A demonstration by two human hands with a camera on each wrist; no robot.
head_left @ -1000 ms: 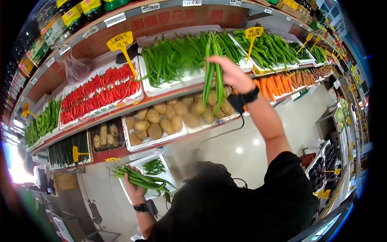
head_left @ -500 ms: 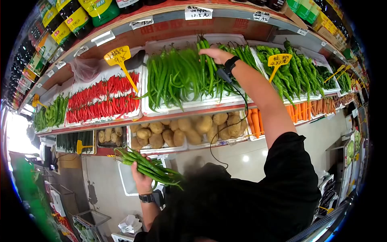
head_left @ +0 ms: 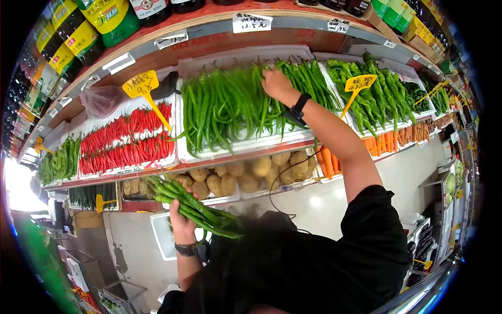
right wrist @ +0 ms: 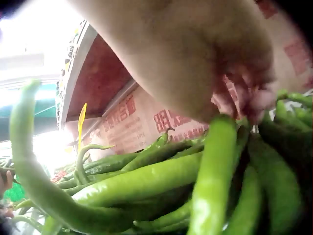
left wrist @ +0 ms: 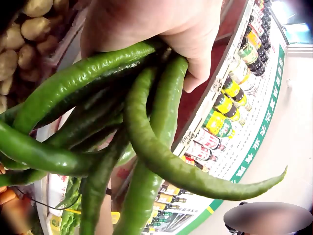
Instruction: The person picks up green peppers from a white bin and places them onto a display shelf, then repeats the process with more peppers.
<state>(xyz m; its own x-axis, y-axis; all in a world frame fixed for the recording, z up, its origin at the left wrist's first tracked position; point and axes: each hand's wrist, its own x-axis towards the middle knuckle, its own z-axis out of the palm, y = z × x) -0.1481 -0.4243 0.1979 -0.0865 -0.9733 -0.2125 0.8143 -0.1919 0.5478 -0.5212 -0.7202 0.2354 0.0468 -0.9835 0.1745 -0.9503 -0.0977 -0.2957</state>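
Note:
My left hand [head_left: 182, 221] grips a bundle of long green chili peppers [head_left: 201, 213] below the shelf's front, stem ends up and to the left. In the left wrist view their curved tips [left wrist: 195, 178] hang out from under the palm. My right hand [head_left: 278, 86] is down in the white tray [head_left: 251, 145], among rows of the same peppers [head_left: 225, 102]. Seen from the right wrist, its fingers [right wrist: 254, 100] curl around the top ends of green peppers [right wrist: 215, 171], which lie on others in the pile.
Red chilies [head_left: 125, 136] fill the tray on the left, marked by a yellow price tag [head_left: 141, 85]. Wrinkled green peppers [head_left: 376, 97] lie to the right. Potatoes [head_left: 235, 183] and carrots [head_left: 328, 161] sit on the lower shelf. A bottle shelf [head_left: 204, 39] overhangs the back. A cable [head_left: 270, 196] trails from the right wrist.
My right hand has carried a few long peppers from in front of the shelf onto the pile, and its fingers now sit lower at the stems. The left hand keeps its bundle, now nearer the shelf.

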